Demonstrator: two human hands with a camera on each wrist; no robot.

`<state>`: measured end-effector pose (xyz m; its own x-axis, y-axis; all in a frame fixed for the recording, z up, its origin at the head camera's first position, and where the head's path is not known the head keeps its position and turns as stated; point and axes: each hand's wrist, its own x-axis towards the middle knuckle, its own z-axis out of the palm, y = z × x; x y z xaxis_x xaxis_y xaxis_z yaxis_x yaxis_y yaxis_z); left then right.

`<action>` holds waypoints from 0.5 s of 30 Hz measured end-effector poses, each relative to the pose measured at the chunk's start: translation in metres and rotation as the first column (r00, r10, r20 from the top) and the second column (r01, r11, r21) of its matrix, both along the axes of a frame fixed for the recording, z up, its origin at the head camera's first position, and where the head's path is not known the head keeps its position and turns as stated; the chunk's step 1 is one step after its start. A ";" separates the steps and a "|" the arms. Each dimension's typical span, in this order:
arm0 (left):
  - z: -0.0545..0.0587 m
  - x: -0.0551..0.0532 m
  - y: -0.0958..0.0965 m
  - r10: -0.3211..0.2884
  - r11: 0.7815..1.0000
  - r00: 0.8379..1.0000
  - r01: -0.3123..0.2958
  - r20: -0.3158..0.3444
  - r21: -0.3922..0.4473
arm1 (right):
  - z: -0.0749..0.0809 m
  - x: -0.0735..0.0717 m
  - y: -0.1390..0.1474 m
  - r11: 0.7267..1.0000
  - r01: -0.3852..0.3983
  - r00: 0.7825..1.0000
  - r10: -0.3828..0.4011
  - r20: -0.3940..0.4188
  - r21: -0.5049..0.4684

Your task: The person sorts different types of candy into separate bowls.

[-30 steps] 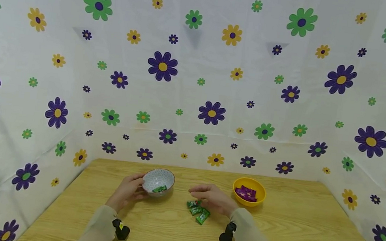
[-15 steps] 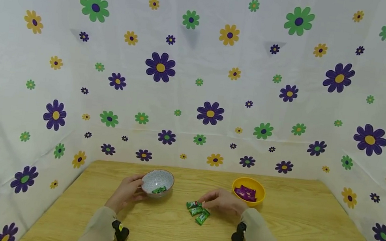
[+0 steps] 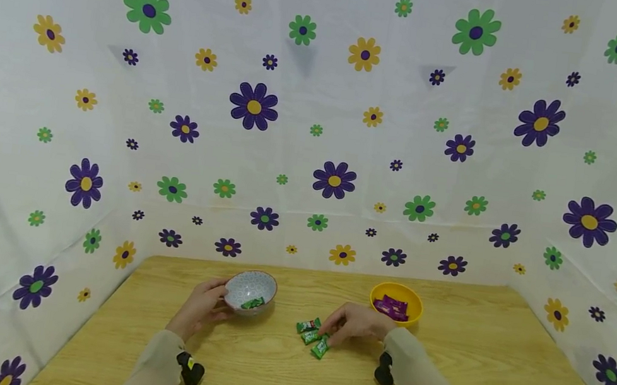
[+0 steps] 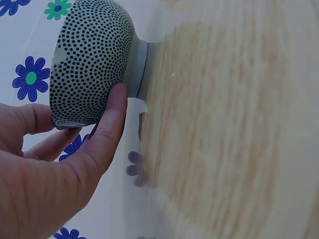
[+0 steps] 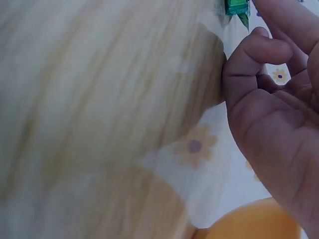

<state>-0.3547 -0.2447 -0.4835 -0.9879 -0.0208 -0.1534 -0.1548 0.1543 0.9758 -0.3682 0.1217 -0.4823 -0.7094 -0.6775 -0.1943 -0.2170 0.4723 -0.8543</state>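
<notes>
In the head view my left hand (image 3: 199, 309) holds the left side of a small speckled bowl (image 3: 248, 284) with a reddish rim. Green-wrapped candies (image 3: 253, 303) lie in it. The left wrist view shows the dotted outside of the bowl (image 4: 89, 64), one digit pressed low near its foot and others at the rim. Several green candies (image 3: 308, 325) lie close together mid-table. My right hand (image 3: 360, 322) is over their right side, fingers bent down, tips at the nearest candy (image 3: 320, 347); contact is unclear. In the right wrist view a green candy (image 5: 237, 7) shows beyond the fingers.
A yellow bowl (image 3: 417, 300) with purple-wrapped candies (image 3: 391, 307) stands behind and right of my right hand. The wooden table (image 3: 264, 378) ends at a white flowered cloth (image 3: 303, 236) at the back and both sides. Each wrist wears a black camera.
My right hand has drawn back to the right, then lowered its fingertips to the right end of the green candies. The left hand stays on the speckled bowl. The view shifts slightly.
</notes>
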 end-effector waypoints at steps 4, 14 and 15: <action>-0.001 -0.002 -0.001 -0.002 1.000 1.000 0.002 0.010 -0.003 | 0.003 0.003 -0.003 0.998 -0.036 0.999 0.037 -0.031 0.042; 0.000 -0.003 -0.001 0.000 1.000 1.000 0.000 0.015 0.006 | 0.001 0.004 -0.008 0.997 -0.027 0.996 0.033 -0.083 0.067; 0.000 -0.003 -0.001 0.001 1.000 1.000 -0.001 0.015 0.005 | 0.001 0.005 -0.008 0.997 -0.023 0.996 0.029 -0.087 0.071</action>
<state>-0.3575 -0.2455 -0.4835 -0.9856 -0.0206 -0.1681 -0.1693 0.1496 0.9741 -0.3636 0.1136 -0.4814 -0.7084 -0.6828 -0.1789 -0.3030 0.5230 -0.7966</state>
